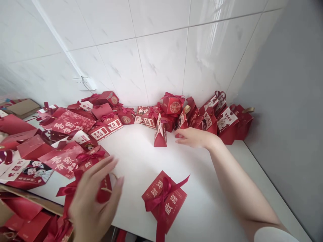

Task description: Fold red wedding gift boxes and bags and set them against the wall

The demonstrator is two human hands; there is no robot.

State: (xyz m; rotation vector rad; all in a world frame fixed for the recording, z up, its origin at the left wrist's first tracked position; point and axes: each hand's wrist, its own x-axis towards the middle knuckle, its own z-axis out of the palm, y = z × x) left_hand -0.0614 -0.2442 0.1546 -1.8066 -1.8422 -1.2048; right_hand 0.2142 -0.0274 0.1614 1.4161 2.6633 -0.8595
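My left hand (94, 201) is raised at the lower left, fingers and thumb apart, slightly blurred, with nothing in it. It hangs in front of red gift boxes and partly hides them. My right hand (193, 137) reaches to the back of the table, fingers stretched out beside a red gift box with a gold loop (183, 119); whether the fingertips touch it I cannot tell. Left of that hand stands a narrow, peaked red gift box (160, 134). Nearer to me lies a red gift box with a ribbon bow (174, 201), one ribbon tail running toward the table's front edge.
Many red boxes and bags (68, 121) crowd the left of the white table (133, 158). More handled boxes (227, 122) line the tiled wall (161, 64) at the back right. A cardboard carton (32, 198) of red boxes is at lower left. A grey panel (285, 111) bounds the right.
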